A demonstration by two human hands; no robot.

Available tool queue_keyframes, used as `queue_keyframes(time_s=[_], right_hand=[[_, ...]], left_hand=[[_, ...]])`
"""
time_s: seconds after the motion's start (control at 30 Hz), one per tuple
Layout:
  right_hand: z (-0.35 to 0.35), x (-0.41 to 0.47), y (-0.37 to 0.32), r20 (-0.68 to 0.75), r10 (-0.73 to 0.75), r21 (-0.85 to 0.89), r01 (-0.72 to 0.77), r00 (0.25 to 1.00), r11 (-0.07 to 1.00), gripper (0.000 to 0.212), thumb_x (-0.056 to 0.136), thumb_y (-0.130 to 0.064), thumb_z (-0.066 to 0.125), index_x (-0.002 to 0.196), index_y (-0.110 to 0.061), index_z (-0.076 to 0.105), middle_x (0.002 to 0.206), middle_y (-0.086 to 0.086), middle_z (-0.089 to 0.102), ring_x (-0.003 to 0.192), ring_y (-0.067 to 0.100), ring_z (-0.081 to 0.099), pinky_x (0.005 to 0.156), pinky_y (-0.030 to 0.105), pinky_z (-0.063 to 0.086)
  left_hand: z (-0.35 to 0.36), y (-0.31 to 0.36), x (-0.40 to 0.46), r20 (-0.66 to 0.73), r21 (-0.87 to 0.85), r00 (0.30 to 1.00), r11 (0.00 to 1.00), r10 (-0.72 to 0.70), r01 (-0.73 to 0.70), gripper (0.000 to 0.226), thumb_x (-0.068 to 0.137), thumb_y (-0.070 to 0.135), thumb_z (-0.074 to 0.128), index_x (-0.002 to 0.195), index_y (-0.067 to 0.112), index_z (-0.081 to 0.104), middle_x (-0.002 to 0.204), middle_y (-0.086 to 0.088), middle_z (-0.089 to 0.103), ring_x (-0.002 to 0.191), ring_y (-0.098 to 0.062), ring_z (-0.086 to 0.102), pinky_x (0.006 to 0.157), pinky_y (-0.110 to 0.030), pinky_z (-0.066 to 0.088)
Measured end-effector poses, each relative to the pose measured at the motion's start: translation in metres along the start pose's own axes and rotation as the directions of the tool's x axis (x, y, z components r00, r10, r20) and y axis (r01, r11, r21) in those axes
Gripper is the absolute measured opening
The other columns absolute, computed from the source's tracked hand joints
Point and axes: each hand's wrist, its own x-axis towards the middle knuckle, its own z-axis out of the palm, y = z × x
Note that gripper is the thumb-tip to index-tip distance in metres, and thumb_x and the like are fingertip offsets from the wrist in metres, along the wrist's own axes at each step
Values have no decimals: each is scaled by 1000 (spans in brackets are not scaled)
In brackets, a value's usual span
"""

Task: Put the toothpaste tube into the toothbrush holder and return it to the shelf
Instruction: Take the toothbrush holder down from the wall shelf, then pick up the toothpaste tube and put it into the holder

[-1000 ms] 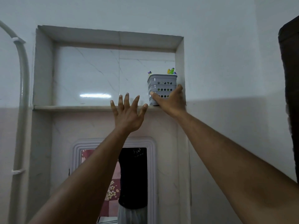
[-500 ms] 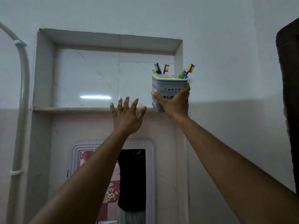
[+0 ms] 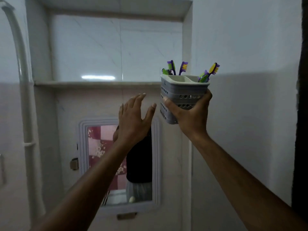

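Note:
My right hand point(image 3: 190, 116) grips a grey perforated toothbrush holder point(image 3: 182, 90) from below and behind, holding it upright in the air in front of the shelf's right end. Several purple and green toothbrushes point(image 3: 183, 68) stick out of its white divided top. My left hand point(image 3: 133, 119) is raised just left of the holder, fingers spread, holding nothing and not touching it. The marble shelf point(image 3: 93, 83) runs along the bottom of a wall niche, level with the holder's rim. No toothpaste tube is in view.
A white pipe point(image 3: 21, 67) curves down the wall at the left. Below the shelf hangs a white-framed mirror point(image 3: 120, 164) showing a person's dark top. A dark object point(image 3: 301, 114) fills the right edge.
My right hand lifted the holder off the shelf's right corner and brought it down and toward me. My left hand dropped lower. The view tilted downward.

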Motion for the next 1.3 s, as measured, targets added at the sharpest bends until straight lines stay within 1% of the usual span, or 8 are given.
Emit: queue_keyframes(time_s=[0.1,0.23,0.4,0.57,0.67,0.9,1.1,1.3], right_hand=[[-18,-46,23,41,72,-21,-71,997,997,117,64,-43,106,155,-14,38,146,3,59,134,28,63,106,47,61],[-40,-120,50,79,221,-103,-213,972,972,125,55,-66,89,158,-20,36,134,-20,46,138,26,42,113,48,52],[-66,-222,89,156,359,-257,-313,920,914,130,59,-68,86,163,-12,32,143,-4,35,145,24,34,121,59,41],[-83,-311,119,166,547,-393,-454,820,800,141,50,-75,85,166,-18,27,148,1,35,147,22,30,125,45,34],[-95,-366,142,154,648,-493,-510,746,705,140,48,-80,82,164,-22,28,149,5,40,146,25,35,115,36,29],[-125,-469,184,150,768,-583,-572,622,577,123,58,-54,103,156,-18,37,137,-7,40,144,26,47,111,34,43],[-128,-521,210,88,857,-676,-601,508,425,119,59,-57,104,150,-14,41,149,5,54,141,30,60,107,39,51],[-119,-547,232,83,889,-684,-623,451,380,120,60,-43,107,149,-2,39,146,13,50,141,33,57,103,27,44]], left_hand=[[2,-9,-51,61,10,998,1000,-25,24,60,107,65,45,155,29,50,160,5,53,150,-18,47,129,-55,32],[8,-28,-127,139,16,987,996,-86,84,55,108,58,52,151,23,56,152,4,59,142,-18,54,120,-54,42],[16,-52,-240,269,32,942,979,-200,199,52,108,51,59,150,20,59,150,0,62,140,-21,57,116,-51,45],[18,-73,-325,368,56,873,945,-320,322,51,107,54,57,146,21,61,143,2,66,132,-19,61,113,-47,47],[18,-91,-378,443,72,822,928,-359,366,48,108,51,59,142,19,64,140,1,69,130,-21,64,110,-51,50],[13,-126,-482,538,136,700,867,-470,479,40,109,47,61,139,21,67,135,5,71,125,-18,66,108,-45,52],[11,-158,-547,537,173,534,705,-653,688,42,113,40,53,141,12,65,137,-5,71,125,-24,66,102,-51,55],[5,-185,-574,569,255,498,716,-654,650,31,112,27,56,136,10,66,128,-6,74,111,-26,71,96,-46,57]])
